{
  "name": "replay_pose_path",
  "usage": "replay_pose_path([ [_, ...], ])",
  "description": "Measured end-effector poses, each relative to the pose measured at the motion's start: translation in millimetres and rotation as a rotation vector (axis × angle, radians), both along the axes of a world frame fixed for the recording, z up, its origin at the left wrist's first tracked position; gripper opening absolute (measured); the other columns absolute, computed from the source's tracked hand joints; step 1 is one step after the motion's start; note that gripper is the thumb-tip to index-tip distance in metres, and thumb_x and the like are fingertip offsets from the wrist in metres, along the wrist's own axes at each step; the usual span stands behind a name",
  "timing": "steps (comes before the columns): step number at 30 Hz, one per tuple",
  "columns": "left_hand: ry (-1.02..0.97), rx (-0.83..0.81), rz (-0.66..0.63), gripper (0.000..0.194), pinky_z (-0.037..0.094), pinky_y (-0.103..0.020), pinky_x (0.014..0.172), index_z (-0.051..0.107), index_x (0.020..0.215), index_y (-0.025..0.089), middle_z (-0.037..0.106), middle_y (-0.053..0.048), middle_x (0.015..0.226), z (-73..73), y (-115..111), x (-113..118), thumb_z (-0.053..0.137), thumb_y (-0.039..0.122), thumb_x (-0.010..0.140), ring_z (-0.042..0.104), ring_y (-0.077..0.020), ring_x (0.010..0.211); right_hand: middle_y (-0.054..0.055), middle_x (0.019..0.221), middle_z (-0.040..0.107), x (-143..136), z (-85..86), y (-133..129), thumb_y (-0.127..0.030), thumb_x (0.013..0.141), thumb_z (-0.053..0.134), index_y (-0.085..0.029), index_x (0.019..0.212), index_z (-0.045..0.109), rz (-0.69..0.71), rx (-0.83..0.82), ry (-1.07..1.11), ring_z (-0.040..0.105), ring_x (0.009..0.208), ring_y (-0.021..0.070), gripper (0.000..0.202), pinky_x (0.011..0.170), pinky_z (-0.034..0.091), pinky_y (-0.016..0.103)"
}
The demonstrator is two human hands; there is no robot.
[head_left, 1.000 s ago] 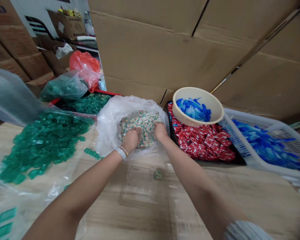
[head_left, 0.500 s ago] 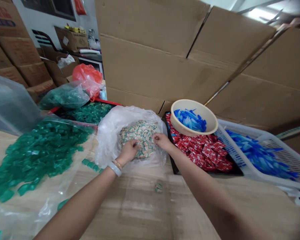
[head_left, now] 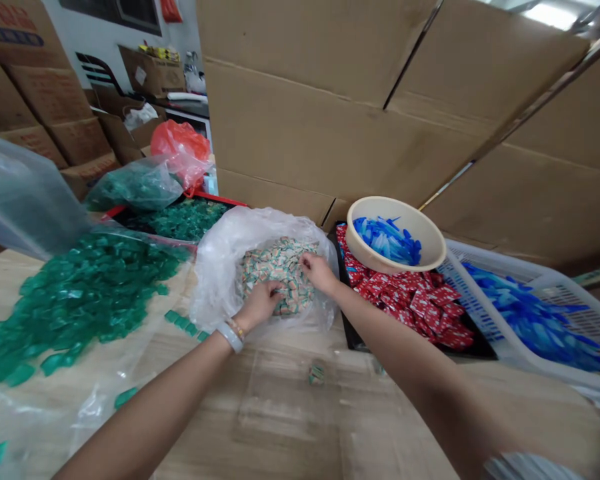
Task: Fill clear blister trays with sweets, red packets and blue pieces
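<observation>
The open white plastic bag stood on the wooden table, filled with small orange-and-green packets. The left hand was positioned over the near-left part of the packets, fingers curled; the right hand was positioned over their right part, thumb and fingertips close together. Whether either hand gripped a packet could not be determined. Green packets lay left of the bag; red packets filled the black tray to its right, beneath a cream bowl.
</observation>
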State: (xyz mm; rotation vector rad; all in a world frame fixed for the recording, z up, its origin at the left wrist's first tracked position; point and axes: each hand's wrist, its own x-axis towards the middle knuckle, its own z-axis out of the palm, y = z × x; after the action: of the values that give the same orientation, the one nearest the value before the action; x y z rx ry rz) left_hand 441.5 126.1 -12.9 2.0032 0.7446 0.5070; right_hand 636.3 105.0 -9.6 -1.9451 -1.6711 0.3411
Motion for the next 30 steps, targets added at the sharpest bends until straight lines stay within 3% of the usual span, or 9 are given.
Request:
replay_pose_path([
  [5, -0.007, 0.031, -0.008, 0.024, 0.044, -0.025, 0.073, 0.065, 0.088, 0.012, 0.066, -0.004, 0.082, -8.5, 2.9, -0.4, 0.046, 0.017, 0.075, 0.057, -0.0158, 0.077, 0.002, 0.072, 0.052, -1.8, -9.8, -5.0, -0.004, 0.068, 0.046, -0.016, 0.068, 0.057, 0.117, 0.006, -0.159, 0.047, 0.071, 0.0134, 0.017, 0.070, 0.038, 0.023],
  [9, 0.011, 0.015, -0.011, 0.024, 0.044, -0.026, 0.075, 0.065, 0.090, 0.012, 0.066, -0.004, 0.083, -13.2, 4.3, -1.2, 0.046, 0.018, 0.075, 0.058, -0.0158, 0.078, 0.004, 0.078, 0.054, -2.4, -2.9, 0.6, -0.007, 0.069, 0.051, -0.016, 0.074, 0.061, 0.202, -0.102, -0.305, 0.049, 0.073, 0.0144, 0.014, 0.071, 0.039, 0.024],
  [13, 0.014, 0.018, -0.016, 0.024, 0.045, -0.026, 0.074, 0.065, 0.089, 0.011, 0.067, -0.005, 0.083, -12.9, 4.0, -0.6, 0.046, 0.017, 0.075, 0.059, -0.0162, 0.077, 0.004, 0.073, 0.056, -3.0, 7.3, 7.3, -0.006, 0.070, 0.050, -0.016, 0.068, 0.061, 0.275, -0.186, -0.390, 0.049, 0.071, 0.0148, 0.015, 0.069, 0.039, 0.025],
  [24, 0.019, 0.029, 0.030, 0.024, 0.043, -0.030, 0.085, 0.065, 0.092, 0.013, 0.067, -0.006, 0.094, -14.5, 2.8, -3.9, 0.049, 0.015, 0.075, 0.059, -0.0177, 0.088, 0.007, 0.084, 0.056, 6.3, 6.0, -24.6, -0.010, 0.075, 0.048, -0.014, 0.078, 0.060, 0.360, -0.162, -0.384, 0.051, 0.081, 0.0159, 0.014, 0.076, 0.040, 0.026],
  [30, 0.070, 0.082, 0.056, 0.026, 0.043, -0.030, 0.085, 0.065, 0.097, 0.012, 0.066, -0.008, 0.095, -15.5, 1.3, -2.1, 0.050, 0.015, 0.076, 0.059, -0.0179, 0.089, 0.005, 0.080, 0.053, 3.5, 2.7, -26.7, -0.013, 0.074, 0.053, -0.014, 0.076, 0.059, 0.300, -0.135, -0.322, 0.050, 0.075, 0.0146, 0.006, 0.071, 0.040, 0.025],
])
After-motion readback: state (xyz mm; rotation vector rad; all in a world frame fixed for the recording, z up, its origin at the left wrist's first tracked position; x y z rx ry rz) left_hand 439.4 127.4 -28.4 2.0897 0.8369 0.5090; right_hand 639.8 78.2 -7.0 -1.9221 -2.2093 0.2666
